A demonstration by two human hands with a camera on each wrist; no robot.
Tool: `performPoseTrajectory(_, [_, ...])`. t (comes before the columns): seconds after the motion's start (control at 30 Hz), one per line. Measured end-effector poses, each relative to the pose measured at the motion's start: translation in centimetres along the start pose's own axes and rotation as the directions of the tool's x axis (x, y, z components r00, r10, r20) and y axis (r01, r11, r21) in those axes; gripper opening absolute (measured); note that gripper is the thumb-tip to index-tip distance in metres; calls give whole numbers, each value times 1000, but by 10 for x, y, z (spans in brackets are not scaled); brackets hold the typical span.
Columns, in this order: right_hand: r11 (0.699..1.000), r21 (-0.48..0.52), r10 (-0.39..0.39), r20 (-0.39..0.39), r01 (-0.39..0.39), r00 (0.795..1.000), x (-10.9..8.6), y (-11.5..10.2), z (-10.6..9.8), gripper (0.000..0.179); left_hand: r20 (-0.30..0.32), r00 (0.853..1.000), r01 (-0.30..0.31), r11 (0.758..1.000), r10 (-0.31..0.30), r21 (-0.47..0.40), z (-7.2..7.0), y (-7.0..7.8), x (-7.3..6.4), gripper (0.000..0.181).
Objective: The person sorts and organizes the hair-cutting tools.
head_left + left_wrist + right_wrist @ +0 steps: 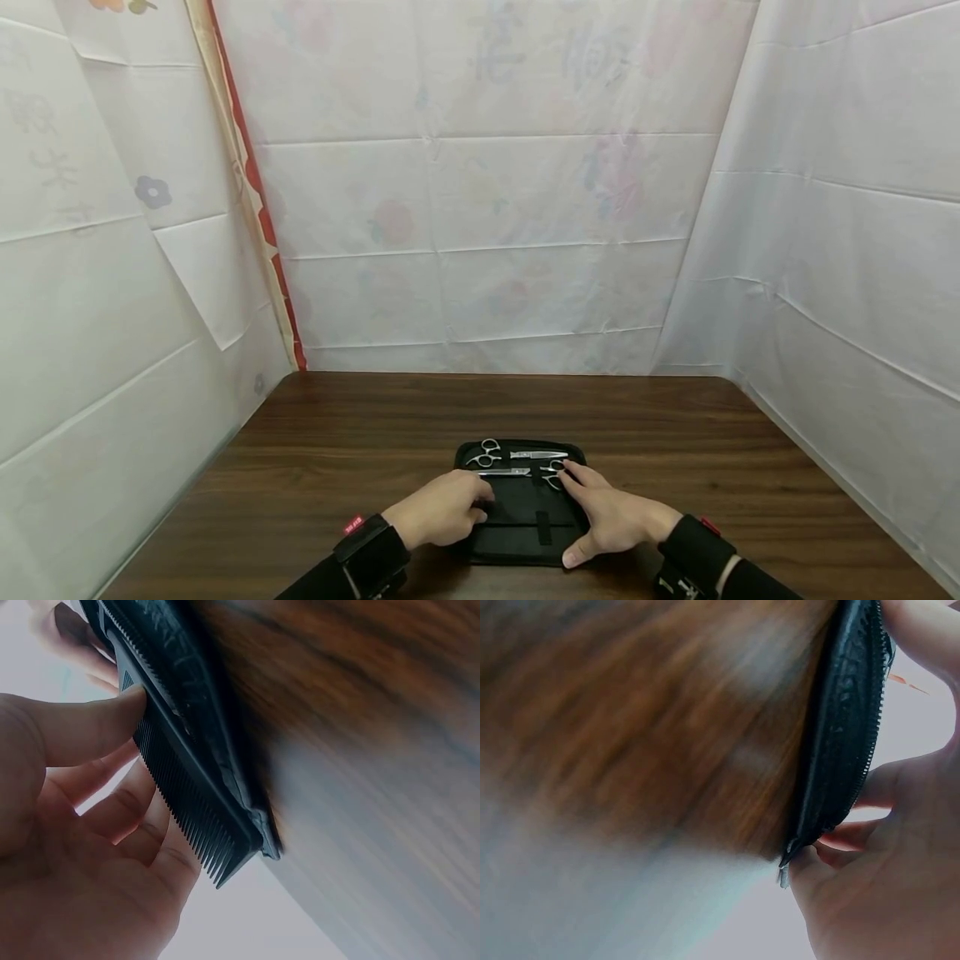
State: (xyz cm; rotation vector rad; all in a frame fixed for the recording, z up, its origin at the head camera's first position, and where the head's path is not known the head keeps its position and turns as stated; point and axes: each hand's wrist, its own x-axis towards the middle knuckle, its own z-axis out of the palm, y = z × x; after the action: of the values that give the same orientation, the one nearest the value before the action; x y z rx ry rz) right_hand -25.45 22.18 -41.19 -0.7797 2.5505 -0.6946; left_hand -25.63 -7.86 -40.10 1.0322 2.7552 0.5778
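We note left hand pinching comb, right hand spread loosely on case between them; a slackened pinch, we judge, could drop the comb.

Silver-toned scissors are set off by the solid black of a case, a colour matched by a comb. The brown tabletop is streaked with darker wood grain. White sheeting is tinted with faint pink and blue prints — and is marked by a grey flower. A cream strip is edged in red, while black wristbands are dotted with red tags — and black is repeated in the sleeves.
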Motion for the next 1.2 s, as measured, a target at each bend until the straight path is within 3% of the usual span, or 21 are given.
performPoseTrajectory(0.5, [1000, 1, 8, -4, -8, 1000, -2, -3, 0, 109, -8, 1000, -3, 998, 3, 61, 4, 11, 4, 24])
performPoseTrajectory(0.83, [1000, -1, 10, 2, -10, 1000, 1, -2, 0, 111, -5, 1000, 3, 999, -2, 32, -2, 0, -3, 21])
performPoseTrajectory(1.2, [1000, 1, 9, -4, -9, 1000, 1, -2, 2, 111, -34, 999, -41, 999, 42, 13, -2, -10, -8, 16])
